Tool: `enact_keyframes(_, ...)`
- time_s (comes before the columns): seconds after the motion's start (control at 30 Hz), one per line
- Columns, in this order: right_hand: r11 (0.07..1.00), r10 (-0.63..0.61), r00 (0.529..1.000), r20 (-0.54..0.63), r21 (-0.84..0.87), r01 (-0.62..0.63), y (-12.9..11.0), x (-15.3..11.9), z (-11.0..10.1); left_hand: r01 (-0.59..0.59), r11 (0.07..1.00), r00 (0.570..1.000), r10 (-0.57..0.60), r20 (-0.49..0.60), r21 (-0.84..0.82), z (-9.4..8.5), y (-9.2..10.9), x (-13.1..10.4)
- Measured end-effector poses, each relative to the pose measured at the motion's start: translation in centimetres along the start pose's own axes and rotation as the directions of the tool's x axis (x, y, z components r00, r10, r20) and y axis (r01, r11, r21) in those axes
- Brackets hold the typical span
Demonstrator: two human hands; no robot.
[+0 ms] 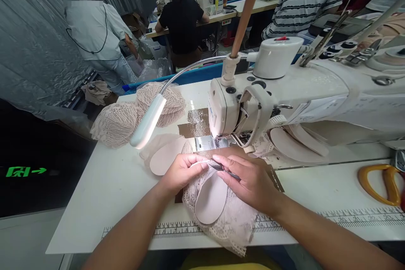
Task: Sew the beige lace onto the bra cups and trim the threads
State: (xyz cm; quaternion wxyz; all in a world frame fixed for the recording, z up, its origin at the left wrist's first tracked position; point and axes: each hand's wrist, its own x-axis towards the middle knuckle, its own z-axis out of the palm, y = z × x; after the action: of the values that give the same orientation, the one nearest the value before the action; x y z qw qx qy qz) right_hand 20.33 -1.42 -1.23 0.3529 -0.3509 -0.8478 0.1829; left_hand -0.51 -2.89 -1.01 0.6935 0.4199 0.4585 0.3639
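Note:
My left hand (183, 173) pinches the upper edge of a pale pink lace piece (237, 215) just in front of the sewing machine (221, 109). In my right hand (253, 179) are small dark thread snips (217, 165), their tip at the lace by my left fingertips. A smooth oval pad (211, 200) lies on the lace below both hands. The lace hangs over the table's front edge. Behind my hands is the machine's metal needle plate (215, 142), lit by a lamp (148, 122).
Lace cups (117, 122) are piled at the table's back left, with another pad (166, 156) nearer. More pads (294, 145) lie under the machine arm. Orange-handled scissors (379, 185) rest at right. A thread pole (248, 12) rises behind the machine head. Several people are beyond the table.

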Motion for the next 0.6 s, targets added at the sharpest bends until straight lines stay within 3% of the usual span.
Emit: enact_keyframes(0.6, 0.999, 0.028, 0.999, -0.018, -0.046, -0.028, -0.08, 0.11, 0.06, -0.010, 0.996, 1.000, 0.012, 0.019, -0.087, 0.06, 0.29, -0.21)
